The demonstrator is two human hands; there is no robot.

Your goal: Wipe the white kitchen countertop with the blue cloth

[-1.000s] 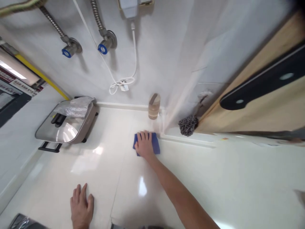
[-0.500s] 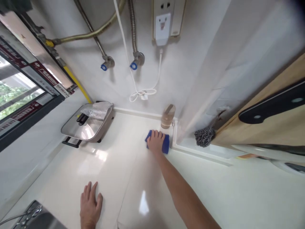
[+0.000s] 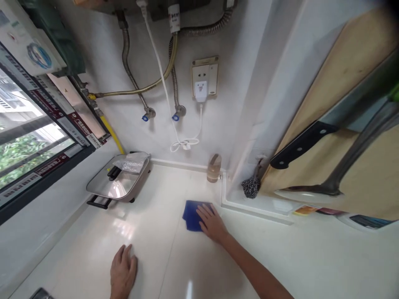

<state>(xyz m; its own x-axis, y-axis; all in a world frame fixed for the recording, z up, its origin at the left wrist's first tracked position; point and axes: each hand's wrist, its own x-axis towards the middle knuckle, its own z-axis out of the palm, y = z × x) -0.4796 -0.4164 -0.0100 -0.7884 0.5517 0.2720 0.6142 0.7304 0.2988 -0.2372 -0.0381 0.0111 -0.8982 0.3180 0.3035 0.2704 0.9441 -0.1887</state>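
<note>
A folded blue cloth (image 3: 191, 216) lies on the white countertop (image 3: 149, 241). My right hand (image 3: 212, 222) rests flat on the cloth's right part, fingers stretched out and slightly apart over it. To the left and nearer the front, my left hand (image 3: 124, 265) touches the bare counter with its fingers loosely bent and nothing in them. Behind the cloth, in the back corner, stands a clear bottle (image 3: 214, 169) with brownish liquid. A rectangular electric pan (image 3: 120, 182) with a glass lid sits at the back left, a crumpled clear plastic bag (image 3: 135, 162) on top.
A low white ledge (image 3: 255, 214) borders the counter at the right. Knives, a steel spatula (image 3: 336, 174) and a wooden board (image 3: 358, 145) hang there, beside a steel scrubber (image 3: 251, 187). Valves, hoses and a socket (image 3: 204, 79) with a looped white cable are on the wall.
The camera view has tilted upward. My right hand has drawn the blue cloth away from the corner toward the front, and the cloth now shows flatter. My left hand stays on the counter.
</note>
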